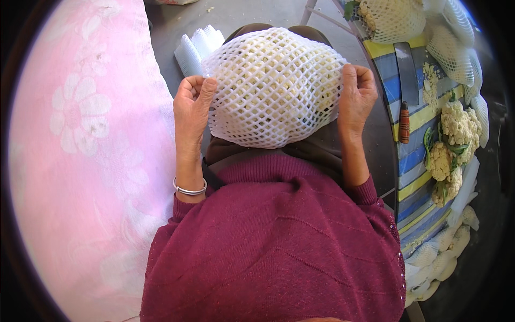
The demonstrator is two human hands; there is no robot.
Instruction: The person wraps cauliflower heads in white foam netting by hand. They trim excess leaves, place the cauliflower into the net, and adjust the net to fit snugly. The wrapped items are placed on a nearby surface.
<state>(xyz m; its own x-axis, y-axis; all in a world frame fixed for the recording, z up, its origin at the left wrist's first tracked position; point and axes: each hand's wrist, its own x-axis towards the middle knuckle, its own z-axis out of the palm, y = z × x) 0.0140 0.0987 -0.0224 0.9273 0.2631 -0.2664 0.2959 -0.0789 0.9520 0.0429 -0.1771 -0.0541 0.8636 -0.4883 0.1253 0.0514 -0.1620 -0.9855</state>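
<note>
A cauliflower head [277,80] rests on my lap inside a white foam net sleeve [257,124], its pale florets showing through the mesh. My left hand [195,96] pinches the sleeve's left end between thumb and fingers. On the other side, my right hand [358,94] grips the right end the same way, and the net is stretched between the two. Behind my left hand lies a bundle of unused-looking white foam net sleeves [199,46]. The underside of the cauliflower is hidden.
At the right, a striped table [414,161] bears a cleaver [407,72] with a wooden handle, cauliflower pieces [460,124] with green leaves, and crumbs. Several netted cauliflowers [450,52] line its far edge; more netted bundles [438,257] lie near its end. A pink flowered cloth [92,169] covers the left side.
</note>
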